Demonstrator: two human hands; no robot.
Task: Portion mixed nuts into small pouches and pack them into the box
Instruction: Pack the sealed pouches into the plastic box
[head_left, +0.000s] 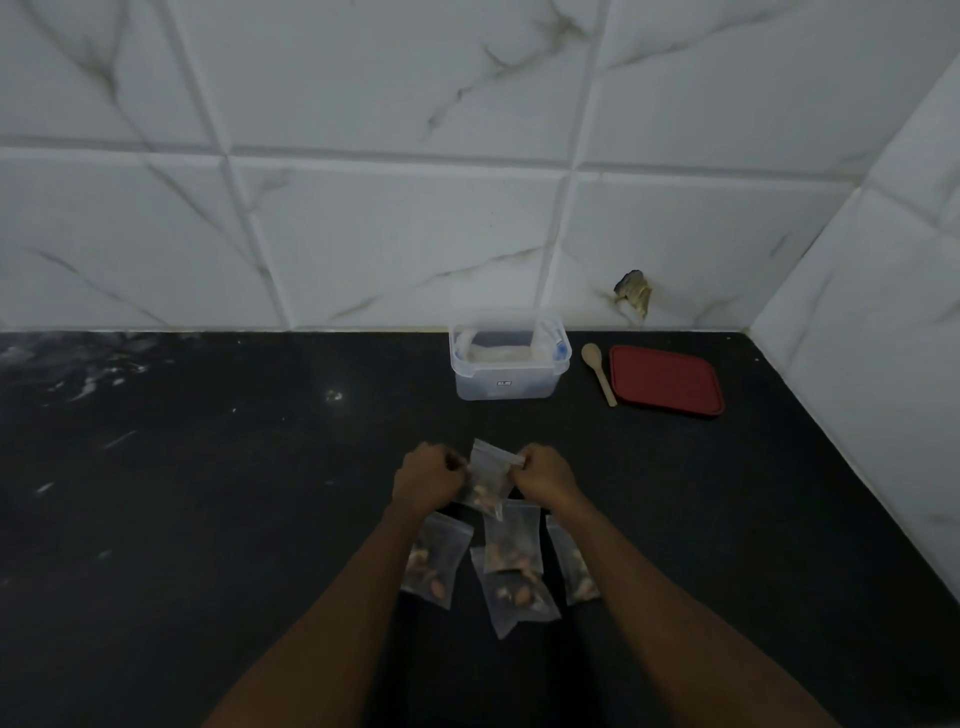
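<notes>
The pouch (488, 480) is light, limp, slippery plastic with nuts sagging at the bottom, so the top seal strip is the place to hold it. My left hand (426, 480) and right hand (545, 478) each pinch a top corner, fingers curled. The pouch is over the table (260, 519), nearer than the box (506, 387).

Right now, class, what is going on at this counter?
A person holds a small clear pouch of mixed nuts above the dark counter, the left hand and right hand each pinching its top edge, apparently sealing it. Four filled pouches lie on the counter near the person. The clear plastic box stands open by the tiled wall, with a wooden spoon and red lid beside it.
</notes>
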